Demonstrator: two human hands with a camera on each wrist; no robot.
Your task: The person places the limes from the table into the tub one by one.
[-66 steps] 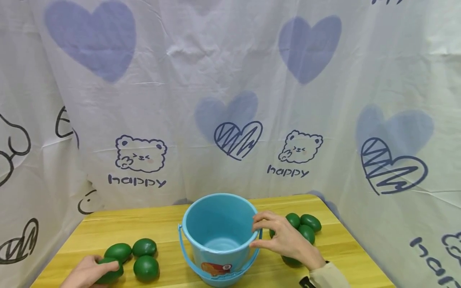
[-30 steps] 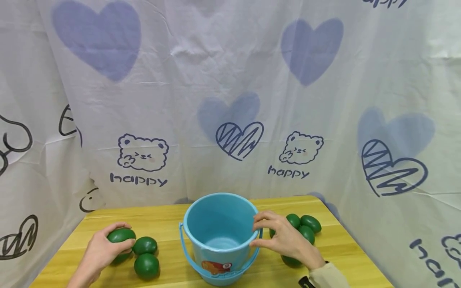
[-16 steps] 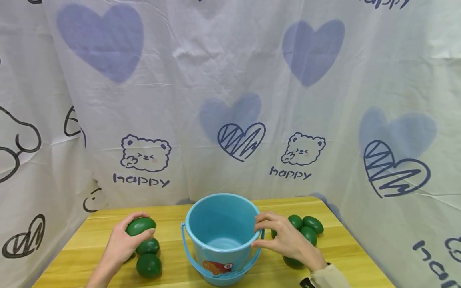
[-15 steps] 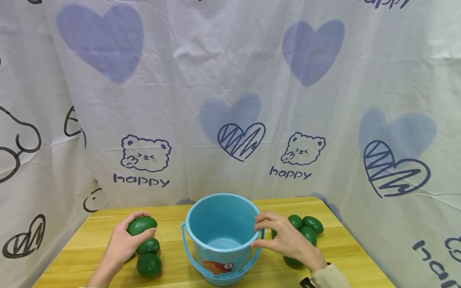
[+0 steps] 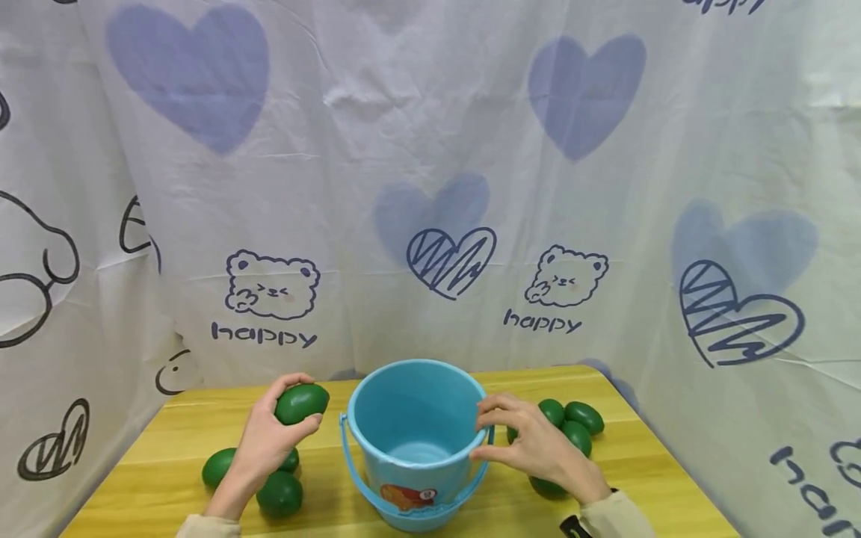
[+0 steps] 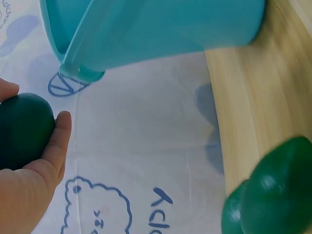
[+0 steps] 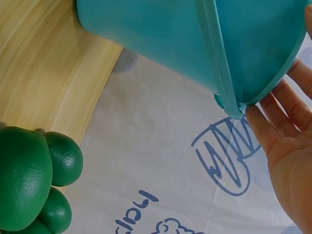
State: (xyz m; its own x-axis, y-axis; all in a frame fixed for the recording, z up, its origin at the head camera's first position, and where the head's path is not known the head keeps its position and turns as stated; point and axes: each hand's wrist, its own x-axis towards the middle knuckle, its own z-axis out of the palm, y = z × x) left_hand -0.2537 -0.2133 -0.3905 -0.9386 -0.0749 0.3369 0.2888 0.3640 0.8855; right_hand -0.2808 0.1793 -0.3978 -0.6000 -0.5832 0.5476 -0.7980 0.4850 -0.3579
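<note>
My left hand (image 5: 264,441) holds a dark green oval fruit (image 5: 301,404), raised to the left of a light blue bucket (image 5: 412,478). In the left wrist view, fingers and thumb are curved around this fruit (image 6: 24,129). The bucket stands upright with its handle (image 5: 353,478) hanging down in front; no fruit shows inside it. My right hand (image 5: 531,444) touches the bucket's right rim, its fingers relaxed and spread. The right wrist view shows those fingertips meeting the rim (image 7: 287,73) beside the handle joint.
Left of the bucket lie more green fruits (image 5: 279,494), partly behind my left forearm. Several more (image 5: 584,418) cluster at the right, some hidden by my right hand. All rest on a yellow wooden table (image 5: 323,508). A printed white cloth (image 5: 377,314) hangs behind and at both sides.
My left hand moved up from the left fruits with one green fruit in its grip and came rightward toward the bucket. My right hand has stayed at the rim.
</note>
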